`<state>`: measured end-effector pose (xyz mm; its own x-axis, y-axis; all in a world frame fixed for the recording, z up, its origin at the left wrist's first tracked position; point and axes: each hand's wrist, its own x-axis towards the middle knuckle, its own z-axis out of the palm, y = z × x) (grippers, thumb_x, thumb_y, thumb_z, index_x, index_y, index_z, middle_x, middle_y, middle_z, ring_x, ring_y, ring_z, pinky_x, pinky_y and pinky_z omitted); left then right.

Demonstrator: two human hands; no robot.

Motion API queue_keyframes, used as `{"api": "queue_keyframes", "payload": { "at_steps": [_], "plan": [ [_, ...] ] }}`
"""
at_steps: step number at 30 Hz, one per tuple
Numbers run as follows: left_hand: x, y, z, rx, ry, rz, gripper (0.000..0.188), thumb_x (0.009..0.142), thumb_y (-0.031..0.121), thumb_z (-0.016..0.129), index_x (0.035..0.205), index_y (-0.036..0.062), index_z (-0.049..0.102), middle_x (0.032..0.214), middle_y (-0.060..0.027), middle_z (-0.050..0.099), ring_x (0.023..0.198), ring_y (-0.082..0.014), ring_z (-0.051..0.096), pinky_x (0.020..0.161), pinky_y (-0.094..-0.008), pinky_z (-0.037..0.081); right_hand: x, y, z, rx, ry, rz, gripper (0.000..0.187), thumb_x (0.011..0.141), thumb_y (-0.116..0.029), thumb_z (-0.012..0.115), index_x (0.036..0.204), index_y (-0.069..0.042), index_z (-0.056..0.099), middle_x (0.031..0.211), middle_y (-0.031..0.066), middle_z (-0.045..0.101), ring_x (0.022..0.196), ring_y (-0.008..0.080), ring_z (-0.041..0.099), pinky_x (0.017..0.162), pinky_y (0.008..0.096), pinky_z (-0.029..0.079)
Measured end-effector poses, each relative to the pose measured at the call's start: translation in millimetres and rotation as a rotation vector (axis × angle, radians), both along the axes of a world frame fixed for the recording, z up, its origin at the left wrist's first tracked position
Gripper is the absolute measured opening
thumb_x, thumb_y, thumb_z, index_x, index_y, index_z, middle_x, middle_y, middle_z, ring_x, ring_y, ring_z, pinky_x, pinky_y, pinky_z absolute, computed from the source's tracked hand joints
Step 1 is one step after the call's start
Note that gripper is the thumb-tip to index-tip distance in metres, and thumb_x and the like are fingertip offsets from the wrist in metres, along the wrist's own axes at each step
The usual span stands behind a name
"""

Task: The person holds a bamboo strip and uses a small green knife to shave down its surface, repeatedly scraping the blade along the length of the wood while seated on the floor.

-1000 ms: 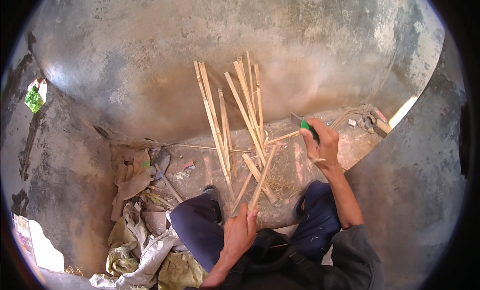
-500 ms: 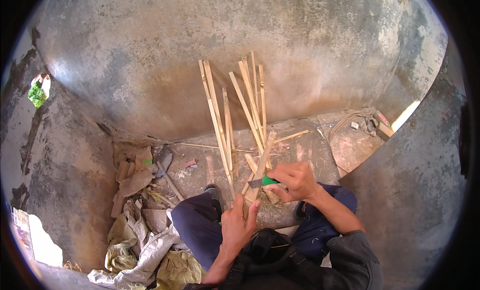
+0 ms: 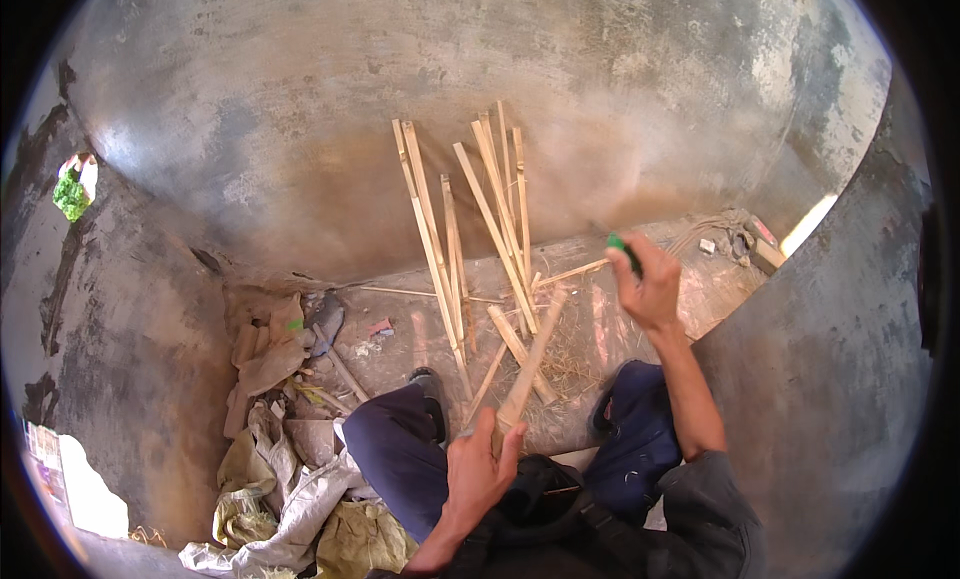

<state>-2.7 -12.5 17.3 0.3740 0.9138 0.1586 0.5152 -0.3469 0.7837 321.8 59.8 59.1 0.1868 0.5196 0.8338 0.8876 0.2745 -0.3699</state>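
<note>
My left hand [image 3: 482, 469] is closed round the lower end of a flat bamboo strip [image 3: 535, 359], which slants up and to the right between my knees. Off to the right and further forward, my right hand [image 3: 652, 287] is raised and wrapped round the green handle of a knife [image 3: 624, 253]. Its blade is blurred and hard to make out, and it is apart from the strip. Under the held strip, another bamboo piece [image 3: 510, 341] lies on the floor among thin shavings [image 3: 572, 371].
Ahead, several long bamboo strips [image 3: 430, 239] lean in two groups on a curved, stained wall [image 3: 330, 179]. Crumpled sacks [image 3: 300, 514] and scrap [image 3: 268, 354] lie at the left. A cord bundle [image 3: 715, 227] sits in the far right corner. Walls rise close on both sides.
My right hand has lifted the knife off the bamboo strip, forward and to the right. The strip in my left hand has shifted slightly to the right and nearer me.
</note>
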Motion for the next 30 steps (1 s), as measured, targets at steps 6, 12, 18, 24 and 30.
{"api": "queue_keyframes", "payload": {
  "at_steps": [6,12,18,24,30],
  "plan": [
    [5.9,11.6,10.0,0.011,-0.01,0.039,0.035,0.106,0.026,0.073,0.094,0.0004,0.053,0.062,-0.0201,0.058,0.054,-0.04,0.063,0.052,-0.0414,0.045,-29.6,-24.6,-11.7,-0.031,-0.1,0.375,0.033,0.106,-0.037,0.07,0.098,-0.006,0.074,0.073,0.0061,0.067,0.057,0.0207,0.065,0.052,0.0353,0.051],
    [11.0,13.2,17.7,0.007,-0.098,0.061,0.036,0.104,0.031,0.076,0.099,0.0021,0.055,0.064,-0.0238,0.061,0.064,-0.0491,0.067,0.053,-0.0492,0.049,-70.5,-32.9,-23.8,-0.129,-0.224,0.591,0.029,0.09,-0.035,0.083,0.098,-0.008,0.074,0.078,0.0058,0.067,0.061,0.0268,0.068,0.054,0.0372,0.053],
    [11.9,14.5,18.4,0.012,-0.086,0.071,0.036,0.105,0.03,0.075,0.099,0.0019,0.054,0.065,-0.0247,0.061,0.064,-0.0495,0.067,0.052,-0.0488,0.048,-77.5,-34.8,-24.5,-0.163,-0.243,0.578,0.027,0.091,-0.035,0.081,0.105,-0.013,0.074,0.081,0.0019,0.067,0.064,0.0222,0.069,0.055,0.0355,0.054],
    [12.5,15.2,18.0,0.033,-0.073,0.069,0.033,0.107,0.023,0.07,0.096,-0.0004,0.051,0.063,-0.0211,0.057,0.056,-0.0429,0.063,0.051,-0.0408,0.044,-72.2,-29.3,-22.7,-0.124,-0.264,0.518,0.029,0.09,-0.035,0.084,0.097,-0.009,0.075,0.076,0.0044,0.067,0.06,0.0242,0.068,0.054,0.0361,0.053],
    [4.2,7.3,11.1,-0.014,-0.068,0.042,0.035,0.105,0.031,0.074,0.105,-0.0001,0.057,0.063,-0.027,0.059,0.063,-0.0509,0.066,0.053,-0.0506,0.048,-18.5,-7.4,2.1,-0.062,-0.033,0.187,0.024,0.101,-0.031,0.075,0.098,-0.007,0.075,0.08,0.007,0.072,0.062,0.0223,0.07,0.055,0.0348,0.054]
  ]
}}
